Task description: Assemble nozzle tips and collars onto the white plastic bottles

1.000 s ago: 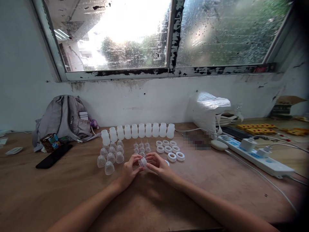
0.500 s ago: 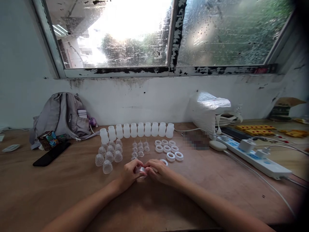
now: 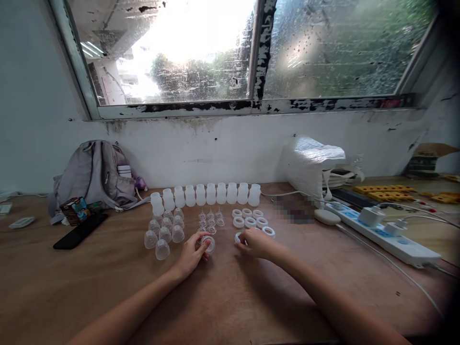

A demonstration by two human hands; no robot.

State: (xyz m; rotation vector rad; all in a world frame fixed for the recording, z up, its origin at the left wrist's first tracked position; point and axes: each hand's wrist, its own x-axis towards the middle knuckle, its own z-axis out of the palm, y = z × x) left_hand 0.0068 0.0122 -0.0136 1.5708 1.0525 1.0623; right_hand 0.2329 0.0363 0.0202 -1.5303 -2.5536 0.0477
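My left hand (image 3: 192, 251) is closed around a clear round bottle part (image 3: 209, 245), thumb across its edge. It is held just above the table; whether it is a cap or a nipple I cannot tell. My right hand (image 3: 253, 242) pinches a white screw ring (image 3: 237, 237) at the near left of the ring group. Other white rings (image 3: 250, 222) lie in rows beyond that hand. Several clear nipples (image 3: 211, 223) stand in rows beyond my left hand, and clear dome caps (image 3: 162, 249) are grouped to its left.
Frosted bottle bodies (image 3: 211, 194) stand in a line at the back. On the left are a grey backpack (image 3: 91, 177), a small box (image 3: 75, 211) and a black phone (image 3: 81, 232). A power strip (image 3: 388, 237) with cables runs along the right, near a white bag (image 3: 305, 167).
My hands were together at the clear part. Now my right hand has moved right to the white ring, while my left hand keeps the clear part, turned more towards me.
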